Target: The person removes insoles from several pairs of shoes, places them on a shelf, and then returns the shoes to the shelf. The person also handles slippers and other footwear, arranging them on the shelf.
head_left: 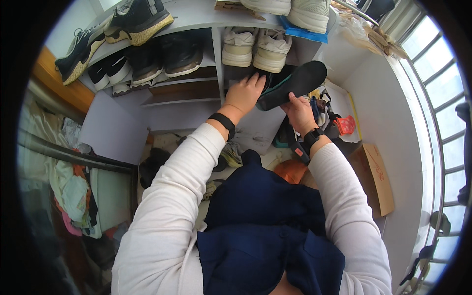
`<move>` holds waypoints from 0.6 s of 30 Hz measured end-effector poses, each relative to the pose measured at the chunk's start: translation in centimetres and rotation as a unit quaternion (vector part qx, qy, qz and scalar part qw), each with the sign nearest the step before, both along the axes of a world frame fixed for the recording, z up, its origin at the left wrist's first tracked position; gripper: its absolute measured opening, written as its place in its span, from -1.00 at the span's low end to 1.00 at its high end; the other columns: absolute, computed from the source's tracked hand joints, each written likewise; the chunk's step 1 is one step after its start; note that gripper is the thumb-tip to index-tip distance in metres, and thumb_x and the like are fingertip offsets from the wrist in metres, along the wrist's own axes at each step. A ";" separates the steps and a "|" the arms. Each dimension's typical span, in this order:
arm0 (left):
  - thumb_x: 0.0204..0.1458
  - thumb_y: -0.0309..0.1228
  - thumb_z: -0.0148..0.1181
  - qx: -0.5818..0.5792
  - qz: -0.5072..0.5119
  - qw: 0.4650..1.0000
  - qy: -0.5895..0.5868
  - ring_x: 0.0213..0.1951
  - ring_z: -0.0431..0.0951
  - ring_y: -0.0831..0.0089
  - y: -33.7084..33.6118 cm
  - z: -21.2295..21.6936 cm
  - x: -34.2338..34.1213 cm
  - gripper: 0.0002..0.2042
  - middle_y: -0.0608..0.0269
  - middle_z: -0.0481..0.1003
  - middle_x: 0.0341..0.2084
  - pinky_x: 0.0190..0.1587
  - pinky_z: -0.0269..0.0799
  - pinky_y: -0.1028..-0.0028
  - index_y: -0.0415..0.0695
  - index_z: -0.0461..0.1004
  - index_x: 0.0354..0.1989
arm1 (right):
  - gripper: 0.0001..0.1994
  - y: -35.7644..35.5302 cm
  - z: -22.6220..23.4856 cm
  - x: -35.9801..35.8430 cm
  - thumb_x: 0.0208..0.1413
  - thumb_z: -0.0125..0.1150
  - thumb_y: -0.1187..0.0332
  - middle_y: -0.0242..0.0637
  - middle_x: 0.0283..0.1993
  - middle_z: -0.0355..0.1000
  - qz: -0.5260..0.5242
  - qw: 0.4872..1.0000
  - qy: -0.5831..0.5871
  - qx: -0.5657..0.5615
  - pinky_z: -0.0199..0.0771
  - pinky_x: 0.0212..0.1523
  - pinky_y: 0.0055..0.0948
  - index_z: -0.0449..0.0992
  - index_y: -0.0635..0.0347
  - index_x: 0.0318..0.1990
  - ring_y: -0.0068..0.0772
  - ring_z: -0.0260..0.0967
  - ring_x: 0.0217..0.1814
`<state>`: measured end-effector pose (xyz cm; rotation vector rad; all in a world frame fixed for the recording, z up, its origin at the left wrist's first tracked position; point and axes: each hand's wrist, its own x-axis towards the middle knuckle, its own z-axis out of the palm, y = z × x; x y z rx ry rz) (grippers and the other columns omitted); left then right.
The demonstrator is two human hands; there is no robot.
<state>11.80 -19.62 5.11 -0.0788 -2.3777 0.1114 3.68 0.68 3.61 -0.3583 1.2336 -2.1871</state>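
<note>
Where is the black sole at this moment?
In the head view, the black sole is upper right of centre, in the right hand, beside the left hand.

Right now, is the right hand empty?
No: the right hand grips a black shoe with a teal edge, its thumb lying over the shoe's flat dark face.

Black sole-shaped footwear item (296, 87) is being gripped at its lower edge by the right hand (300, 114); it is showing a long, smooth, dark face with rounded ends, is slanting with its broader end pointing up and right, is carrying a thin teal-green edge on its left side, and is hanging in front of the white shelf unit (217, 54), upper part not showing clearly
</note>
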 end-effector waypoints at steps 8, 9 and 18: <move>0.00 -0.44 0.07 -0.082 0.041 0.995 0.049 -0.10 0.60 0.15 -2.2 -0.1 0.2 -0.67 0.13 0.55 -0.06 -0.12 0.57 0.31 -0.09 0.50 -0.02 | -0.84 0.1 -0.8 -0.1 0.29 0.08 0.36 -0.32 -0.09 0.52 0.036 0.999 0.033 0.001 0.39 0.07 -0.34 0.50 0.24 -0.13 -0.41 0.46 -0.04; 0.00 -0.44 0.07 -0.087 0.053 0.994 0.043 -0.11 0.60 0.14 -2.3 -0.2 0.2 -0.68 0.13 0.55 -0.07 -0.12 0.57 0.30 -0.10 0.51 -0.03 | -0.84 0.1 -1.0 -0.2 0.29 0.07 0.37 -0.32 -0.09 0.52 0.022 0.999 0.040 -0.012 0.39 0.06 -0.36 0.49 0.25 -0.12 -0.41 0.46 -0.05; -0.01 -0.47 0.11 -0.035 0.176 0.956 -0.233 0.15 0.42 0.05 -0.6 1.0 0.1 -0.67 -0.03 0.49 0.01 0.24 0.20 -0.05 -0.11 0.54 -0.03 | -0.80 3.7 -2.5 -0.8 0.29 0.05 0.39 -0.35 -0.06 0.54 -0.098 0.993 0.067 -0.001 0.39 0.03 -0.55 0.51 0.25 -0.04 -0.54 0.46 -0.07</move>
